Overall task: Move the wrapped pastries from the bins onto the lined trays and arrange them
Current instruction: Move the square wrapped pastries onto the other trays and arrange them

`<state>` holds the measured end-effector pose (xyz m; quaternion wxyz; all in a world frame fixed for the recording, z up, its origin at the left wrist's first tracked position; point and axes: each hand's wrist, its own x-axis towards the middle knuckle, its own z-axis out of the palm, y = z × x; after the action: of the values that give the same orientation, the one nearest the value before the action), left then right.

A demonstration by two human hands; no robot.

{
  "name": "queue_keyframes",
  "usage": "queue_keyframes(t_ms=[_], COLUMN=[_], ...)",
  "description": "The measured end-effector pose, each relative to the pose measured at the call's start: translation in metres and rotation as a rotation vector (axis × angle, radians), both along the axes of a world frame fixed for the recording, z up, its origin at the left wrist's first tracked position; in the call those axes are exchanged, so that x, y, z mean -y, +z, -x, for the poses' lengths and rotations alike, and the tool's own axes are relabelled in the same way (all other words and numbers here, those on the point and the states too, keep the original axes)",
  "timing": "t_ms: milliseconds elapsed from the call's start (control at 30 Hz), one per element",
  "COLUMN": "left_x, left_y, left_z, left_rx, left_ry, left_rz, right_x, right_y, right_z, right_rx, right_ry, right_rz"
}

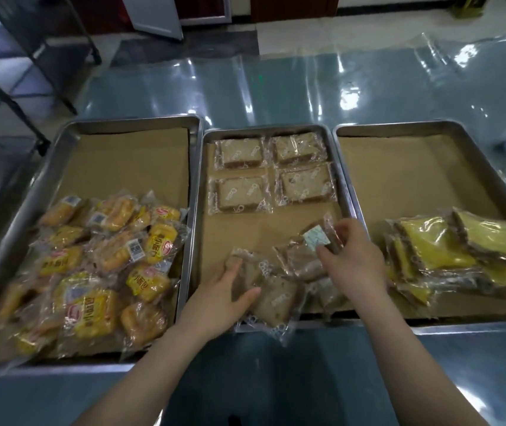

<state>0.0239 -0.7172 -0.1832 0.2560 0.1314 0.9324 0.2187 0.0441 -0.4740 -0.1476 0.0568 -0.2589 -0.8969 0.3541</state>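
Middle tray (264, 128) is the one being worked. Four wrapped brown cake slices (241, 152) sit squared up at 12 o'clock and a loose pile (276, 298) sits at 6. The right hand (353, 256) pinches one slice from the pile (317, 239) by its edge, lifted at about 4 o'clock. The left hand (227, 290) lies mostly flat on another at 7, pinning it.

These look light and squashy, and the film looks slick and crinkly, so I'd grab the sealed edge or cradle from underneath rather than squeeze the cake.

Writing: the clear wraps have white ring prints and tiny text I can't read. The held one shows a pale label, too blurred. The yellow bread packs (98, 262) at 9 o'clock carry a red oval logo, barcode stickers and what looks like 小面包. The yellow cake packs (448, 250) at 3 show nothing legible.
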Motion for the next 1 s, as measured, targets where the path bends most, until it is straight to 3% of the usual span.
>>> queue_keyframes(t_ms=[167,300,333,400,467,500,567,667,800,1000], left_x=[-0.009,-0.008,-0.007,-0.01,-0.015,-0.018,-0.022,-0.02,-0.017,-0.02], left_y=[-0.004,-0.012,-0.014,-0.017,-0.021,-0.024,-0.032,-0.039,-0.039,-0.038], left_z=[0.01,0.031,0.037,0.043,0.044,0.043,0.039,0.038,0.041,0.052], left_rx=[-0.025,-0.169,-0.235,-0.328,-0.335,-0.324,-0.275,-0.199,-0.179,-0.163], left_ry=[-0.166,-0.28,-0.29,-0.219,-0.106,-0.09,-0.105,-0.136,-0.17,-0.223], left_rz=[0.09,0.123,0.144,0.175,0.187,0.192,0.198,0.2,0.211,0.21], right_x=[-0.016,-0.035,-0.04,-0.052,-0.06,-0.06,-0.052,-0.031,-0.017,-0.024], right_y=[0.016,0.011,0.008,-0.004,-0.013,-0.017,-0.023,-0.035,-0.05,-0.049], right_z=[0.009,0.02,0.024,0.033,0.038,0.037,0.034,0.029,0.037,0.053], right_rx=[-0.313,-0.458,-0.404,-0.146,0.144,0.19,0.122,0.009,0.183,0.24], right_ry=[-0.073,0.105,0.153,0.245,0.297,0.288,0.264,0.409,0.651,0.502], right_rz=[0.396,0.513,0.482,0.221,-0.086,-0.133,-0.132,-0.24,-0.425,-0.546])
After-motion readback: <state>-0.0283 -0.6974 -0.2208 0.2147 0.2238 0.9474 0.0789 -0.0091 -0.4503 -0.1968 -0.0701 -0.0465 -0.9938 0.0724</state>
